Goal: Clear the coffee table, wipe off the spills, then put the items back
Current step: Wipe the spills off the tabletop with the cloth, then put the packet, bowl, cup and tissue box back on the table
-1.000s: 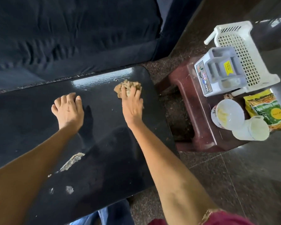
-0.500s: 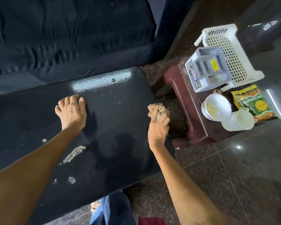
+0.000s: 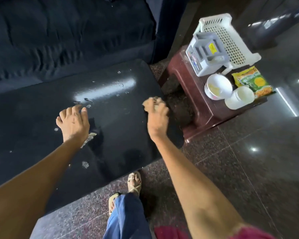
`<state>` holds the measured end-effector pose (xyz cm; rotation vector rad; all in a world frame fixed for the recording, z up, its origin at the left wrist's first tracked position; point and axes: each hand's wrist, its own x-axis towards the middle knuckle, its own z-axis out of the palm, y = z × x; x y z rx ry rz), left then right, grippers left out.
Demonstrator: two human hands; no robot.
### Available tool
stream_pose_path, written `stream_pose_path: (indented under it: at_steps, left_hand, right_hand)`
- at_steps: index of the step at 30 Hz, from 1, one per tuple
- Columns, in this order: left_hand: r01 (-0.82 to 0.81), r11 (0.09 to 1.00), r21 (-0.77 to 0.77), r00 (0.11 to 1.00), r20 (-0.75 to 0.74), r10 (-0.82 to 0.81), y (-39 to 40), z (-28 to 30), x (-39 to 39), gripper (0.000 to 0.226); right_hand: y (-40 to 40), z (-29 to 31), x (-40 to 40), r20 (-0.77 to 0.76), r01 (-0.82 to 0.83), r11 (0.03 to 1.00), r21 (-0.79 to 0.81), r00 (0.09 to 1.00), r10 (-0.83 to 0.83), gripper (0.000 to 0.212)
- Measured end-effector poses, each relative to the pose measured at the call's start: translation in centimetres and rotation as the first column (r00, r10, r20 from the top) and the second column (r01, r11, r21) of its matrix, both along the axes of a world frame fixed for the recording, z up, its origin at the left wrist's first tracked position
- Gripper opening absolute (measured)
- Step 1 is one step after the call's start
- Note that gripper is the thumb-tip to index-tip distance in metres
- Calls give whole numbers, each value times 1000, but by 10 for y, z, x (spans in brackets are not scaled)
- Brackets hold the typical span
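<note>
The black coffee table (image 3: pixel 121 135) fills the left and middle of the head view, with pale spill patches (image 3: pixel 85 164) and droplets (image 3: pixel 123 85) on it. My right hand (image 3: pixel 157 116) grips a crumpled tan cloth (image 3: pixel 149 102) at the table's right edge. My left hand (image 3: pixel 73 122) lies flat, fingers spread, on the table's middle, partly covering a pale smear (image 3: pixel 90 136). The removed items stand on a dark red stool (image 3: pixel 207 112) to the right: a white bowl (image 3: pixel 217 86), a white cup (image 3: pixel 239 100), a yellow-green snack packet (image 3: pixel 252 81), a grey box (image 3: pixel 205 54) and a white perforated basket (image 3: pixel 226 37).
A dark blue sofa (image 3: pixel 67 35) runs along the table's far side. Glossy dark stone floor (image 3: pixel 248 161) lies to the right and near side. My sandalled feet (image 3: pixel 134 184) and blue trouser leg (image 3: pixel 126 216) are just below the table's near edge.
My right hand swept the cloth from the table's far middle to its right edge and stays there. My left hand stayed flat on the table. The view shifted back, showing my feet.
</note>
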<state>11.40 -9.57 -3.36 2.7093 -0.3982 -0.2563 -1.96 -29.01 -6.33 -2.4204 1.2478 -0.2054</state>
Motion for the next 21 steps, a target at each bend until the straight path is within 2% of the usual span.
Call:
stream_pose_path:
  at_steps: [1, 3, 5, 6, 8, 10, 11, 12, 14, 15, 17, 18, 21]
  left_hand:
    - [16, 1000, 8, 1000, -12, -16, 1, -4, -6, 38]
    - [58, 998, 8, 998, -24, -57, 2, -11, -16, 38]
    - [86, 996, 20, 996, -26, -86, 4, -14, -24, 36]
    - [86, 996, 23, 996, -36, -85, 5, -15, -29, 36]
    - [76, 997, 1, 995, -67, -75, 0, -11, -44, 36]
    - [68, 997, -21, 992, -100, -70, -8, -7, -56, 37]
    - [85, 996, -34, 990, -110, -88, -13, -6, -62, 37]
    - [114, 993, -42, 986, -117, -119, -20, -4, -67, 37]
    - [181, 981, -67, 973, -134, -188, -33, 3, -77, 38]
    - [210, 974, -87, 965, -142, -220, -40, 6, -80, 39]
    - [239, 960, -143, 949, -174, -262, -55, 13, -87, 39]
    - [243, 951, -189, 942, -188, -278, -63, 16, -89, 39]
    - [202, 916, -347, 903, -297, -312, -90, 24, -90, 39]
  right_hand:
    - [13, -11, 1, -142, -69, 996, -62, 988, 60, 41]
    - [22, -22, -14, -322, -129, 990, -63, 941, 102, 52]
    - [20, -26, -42, -390, -91, 994, -64, 919, 59, 58]
    - [17, -31, -58, -370, -64, 996, -67, 928, 35, 56]
    - [14, -39, -97, -358, 66, 994, -91, 929, -94, 55]
    - [14, -34, -129, -349, 168, 985, -32, 922, -168, 66]
    - [9, -32, -140, -340, 255, 967, 23, 911, -232, 62]
    - [6, -23, -147, -387, 347, 929, 133, 881, -274, 56]
    - [-7, -7, -156, -524, 503, 835, 224, 784, -332, 54]
    - [-15, -3, -160, -499, 524, 802, 285, 796, -343, 53]
    - [-27, -1, -161, -257, 507, 672, 541, 860, -441, 50]
    - [-33, 4, -158, -127, 432, 599, 674, 866, -483, 50]
    - [-46, 34, -132, 107, 123, 358, 926, 822, -560, 26]
